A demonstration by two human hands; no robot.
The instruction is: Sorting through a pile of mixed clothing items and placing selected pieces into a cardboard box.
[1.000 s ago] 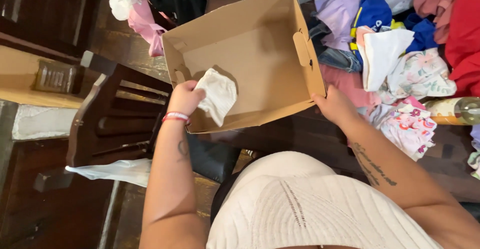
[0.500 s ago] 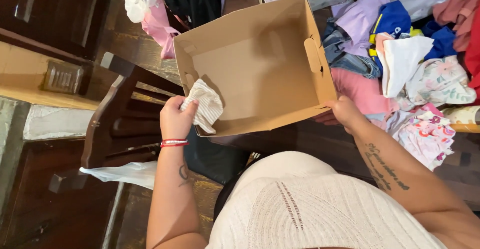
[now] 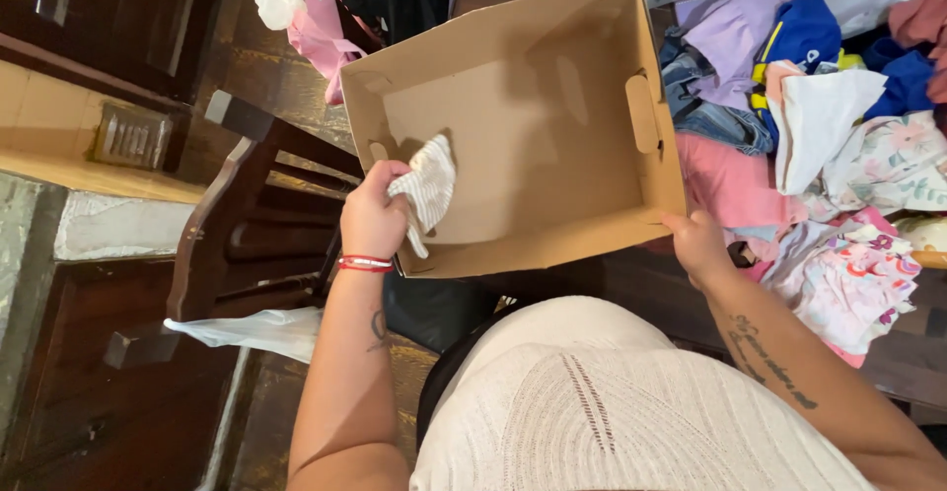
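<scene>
An open brown cardboard box (image 3: 552, 245) lies tilted toward me on the dark wooden table. My left hand (image 3: 373, 220) grips a small white striped cloth (image 3: 426, 187) and holds it inside the box against the near left corner. A red bracelet circles that wrist. My right hand (image 3: 698, 245) holds the box's near right corner. The inside of the box holds nothing besides the cloth.
A heap of clothes lies right of the box: purple top (image 3: 725, 28), blue garment (image 3: 804, 33), white piece (image 3: 819, 121), pink cloth (image 3: 725, 180), floral pieces (image 3: 848, 274). A dark wooden chair (image 3: 237, 235) stands at left, a white plastic bag (image 3: 252, 331) below it.
My left hand drew the cloth down to the box's near rim, then pushed it back up inside along the left corner. My right hand kept its hold on the right corner.
</scene>
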